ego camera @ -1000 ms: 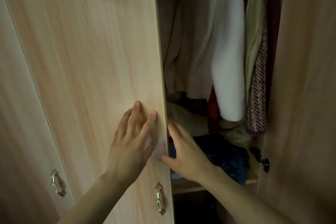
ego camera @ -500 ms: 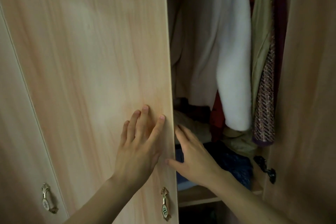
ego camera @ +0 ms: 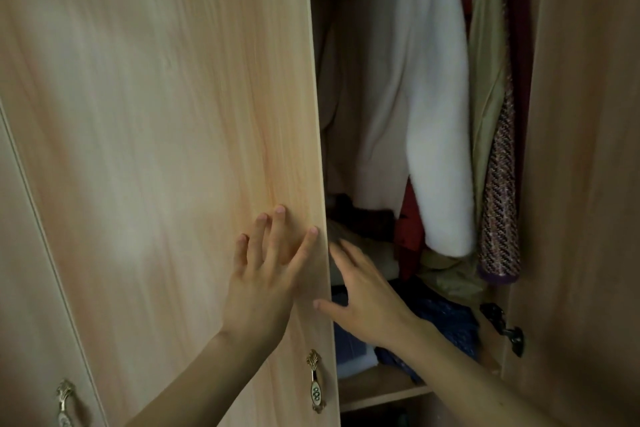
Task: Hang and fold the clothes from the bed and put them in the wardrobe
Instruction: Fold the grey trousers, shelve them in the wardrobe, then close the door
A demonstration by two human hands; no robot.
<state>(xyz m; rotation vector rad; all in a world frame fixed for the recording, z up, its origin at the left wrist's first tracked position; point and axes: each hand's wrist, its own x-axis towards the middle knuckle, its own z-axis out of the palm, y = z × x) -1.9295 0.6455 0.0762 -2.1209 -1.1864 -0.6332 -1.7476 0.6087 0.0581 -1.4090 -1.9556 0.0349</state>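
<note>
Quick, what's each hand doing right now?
Left hand: open, fingers spread flat on the wardrobe door.
Right hand: open at the door's edge, holding nothing.

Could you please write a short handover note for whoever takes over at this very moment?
Left hand: open, fingers spread flat on the light wooden wardrobe door.
Right hand: open, at the door's free edge, thumb on its front.
Inside: white fleece garment and woven tweed piece hang; dark blue folded clothes lie on the shelf.
Done: some clothes are stowed. Left: the bed is out of view, so what remains there cannot be told; the door stands ajar.
</note>
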